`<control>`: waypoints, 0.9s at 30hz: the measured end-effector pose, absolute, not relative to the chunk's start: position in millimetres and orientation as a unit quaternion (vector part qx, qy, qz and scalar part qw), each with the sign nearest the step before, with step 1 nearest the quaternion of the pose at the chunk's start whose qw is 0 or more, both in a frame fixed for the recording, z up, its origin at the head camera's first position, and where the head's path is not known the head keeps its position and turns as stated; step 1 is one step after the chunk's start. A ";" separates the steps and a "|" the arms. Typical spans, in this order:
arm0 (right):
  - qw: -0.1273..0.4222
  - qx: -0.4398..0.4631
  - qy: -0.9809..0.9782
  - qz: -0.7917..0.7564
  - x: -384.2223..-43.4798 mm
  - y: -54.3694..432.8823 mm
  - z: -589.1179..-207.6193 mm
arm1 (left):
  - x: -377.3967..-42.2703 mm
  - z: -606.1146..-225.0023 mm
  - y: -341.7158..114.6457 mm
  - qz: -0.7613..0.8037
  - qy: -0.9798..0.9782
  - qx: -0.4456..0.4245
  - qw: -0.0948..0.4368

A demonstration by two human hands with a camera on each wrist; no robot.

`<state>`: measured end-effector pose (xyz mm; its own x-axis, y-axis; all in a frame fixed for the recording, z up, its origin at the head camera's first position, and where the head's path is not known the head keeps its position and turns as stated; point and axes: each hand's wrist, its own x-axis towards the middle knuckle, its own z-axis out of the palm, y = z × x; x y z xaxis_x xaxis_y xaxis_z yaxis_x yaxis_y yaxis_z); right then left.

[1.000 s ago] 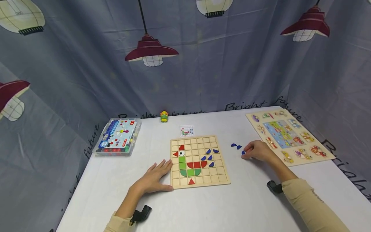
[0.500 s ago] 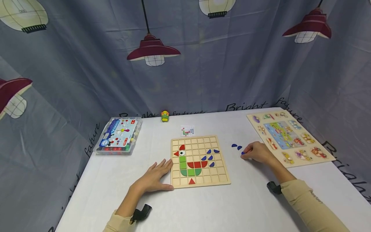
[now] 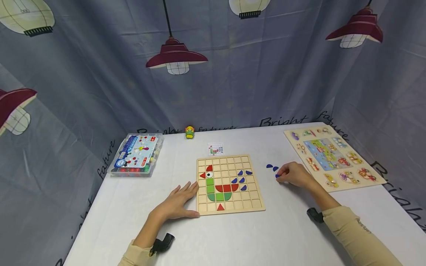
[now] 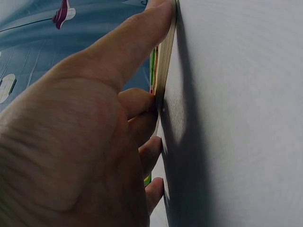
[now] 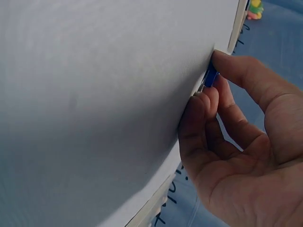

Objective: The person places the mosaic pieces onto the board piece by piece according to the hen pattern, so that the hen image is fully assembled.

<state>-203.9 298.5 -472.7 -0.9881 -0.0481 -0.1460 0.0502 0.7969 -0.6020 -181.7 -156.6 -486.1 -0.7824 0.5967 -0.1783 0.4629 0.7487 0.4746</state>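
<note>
My left hand (image 3: 178,203) lies spread on the table, its thumb and fingertips against the left edge of the wooden grid board (image 3: 204,205). Flat pieces on that board form a bird: a red, green and white figure with several blue half-circle pieces (image 3: 242,180) at its right. Right of the board, my right hand (image 3: 294,174) pinches a blue half-circle piece (image 5: 211,75) between thumb and fingers, low at the tabletop. Two more blue half-circle pieces (image 3: 269,166) lie just beyond its fingertips. Behind the board is a small pattern card (image 3: 215,149) showing a similar bird.
A clear plastic case (image 3: 136,155) of coloured parts stands at the back left. Near the back edge is a small green and yellow toy figure (image 3: 189,132). A wooden picture puzzle board (image 3: 332,159) lies at the right, close behind my right hand.
My right hand has shifted slightly left with the blue half-circle piece at its fingertips. My left hand stays at the board's edge.
</note>
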 end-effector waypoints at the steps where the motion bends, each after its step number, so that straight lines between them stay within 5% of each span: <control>1: 0.076 -0.001 0.945 -0.318 -203.9 298.1 -472.6 | -181.9 -486.0 -156.4 0.208 0.921 0.288 0.162; 12: 0.053 -0.040 0.944 -0.323 -201.7 269.7 -467.9 | -181.7 -488.0 -157.3 0.206 0.922 0.287 0.160; 27: 0.104 -0.059 0.932 -0.341 -214.9 215.3 -462.7 | -181.1 -486.6 -156.9 0.206 0.922 0.286 0.162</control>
<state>-214.9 215.3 -462.7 -0.9712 -0.1813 -0.1545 -0.0388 0.7606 -0.6481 -181.1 -156.9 -486.6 -0.7838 0.5939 -0.1815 0.4598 0.7514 0.4733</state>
